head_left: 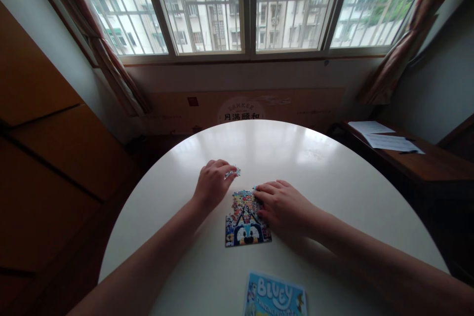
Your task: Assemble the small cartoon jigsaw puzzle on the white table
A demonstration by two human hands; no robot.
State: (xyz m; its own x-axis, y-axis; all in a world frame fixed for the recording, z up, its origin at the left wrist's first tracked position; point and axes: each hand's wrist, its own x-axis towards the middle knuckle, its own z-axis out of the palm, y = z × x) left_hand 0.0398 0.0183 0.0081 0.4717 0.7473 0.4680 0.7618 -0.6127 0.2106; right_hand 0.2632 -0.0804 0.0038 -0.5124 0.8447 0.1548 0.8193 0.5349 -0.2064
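A partly assembled jigsaw puzzle [248, 232] lies flat on the white round table, with a blue cartoon dog's face at its near edge and many small colourful figures above. My left hand [215, 180] is just beyond its upper left, thumb and fingers pinched on a small cluster of puzzle pieces [233, 172], held apart from the puzzle. At the puzzle's right side, my right hand [283, 207] grips the edge, fingertips at the upper right corner and thumb lower down. It covers part of that side. The puzzle's top outline is uneven.
Near the front of the white table [163, 212] lies a light blue Bluey box or booklet [276, 296], cut off by the frame. On the right, a brown wooden desk [437, 165] bears paper sheets [388, 141]. Barred windows and curtains are behind the table.
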